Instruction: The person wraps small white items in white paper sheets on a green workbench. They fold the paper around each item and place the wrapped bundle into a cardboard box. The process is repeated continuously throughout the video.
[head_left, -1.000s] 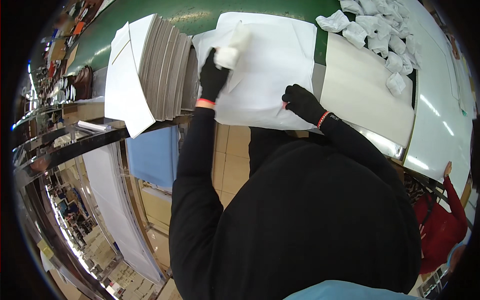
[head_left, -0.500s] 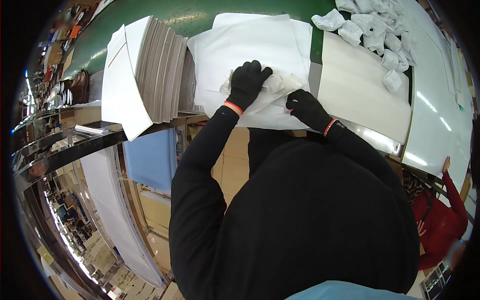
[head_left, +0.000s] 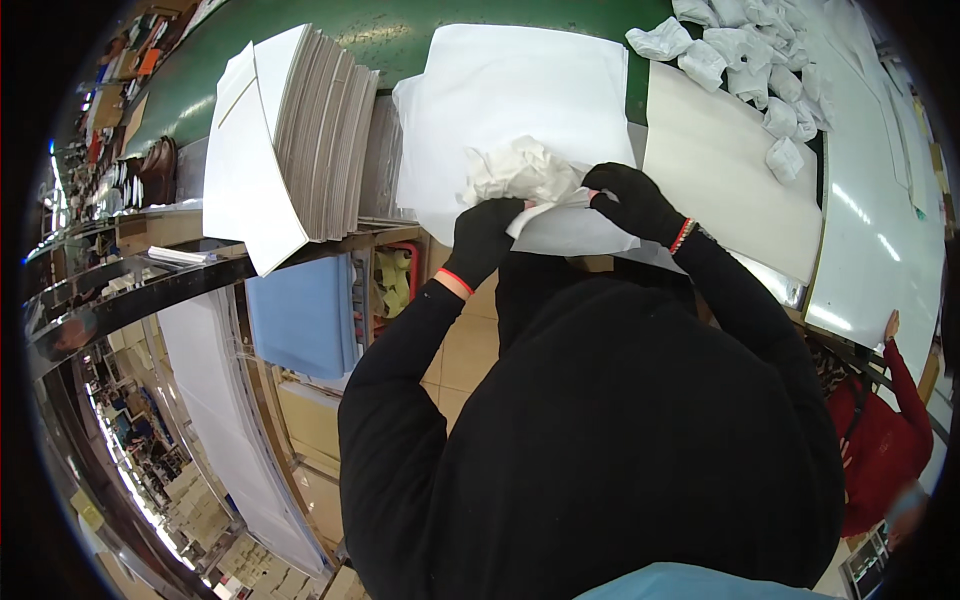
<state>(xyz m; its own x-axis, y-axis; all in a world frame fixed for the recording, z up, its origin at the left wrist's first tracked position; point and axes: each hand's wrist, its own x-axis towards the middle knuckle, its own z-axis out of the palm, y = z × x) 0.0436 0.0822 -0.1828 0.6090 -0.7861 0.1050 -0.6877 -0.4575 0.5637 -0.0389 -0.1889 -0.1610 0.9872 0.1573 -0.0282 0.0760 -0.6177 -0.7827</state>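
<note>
A crumpled bundle of white tissue paper (head_left: 522, 168) lies at the near part of a stack of flat white sheets (head_left: 520, 80). My left hand (head_left: 485, 236), in a black glove with bare fingertips, pinches the bundle's near left edge. At its right side, my right hand (head_left: 632, 203), gloved alike, closes on a fold of the same paper. Whether anything is wrapped inside the bundle is hidden.
Left of the sheets stands a thick pile of grey-white boards (head_left: 320, 140). At the right are a cream sheet (head_left: 730, 170) and several white paper-wrapped bundles (head_left: 745, 60). A person in a red sleeve (head_left: 905, 385) touches the white table (head_left: 870, 230) at far right.
The top sheet has been gathered into a crumpled bundle. My left hand has drawn back toward me from on top of the paper; my right hand has shifted slightly away and right.
</note>
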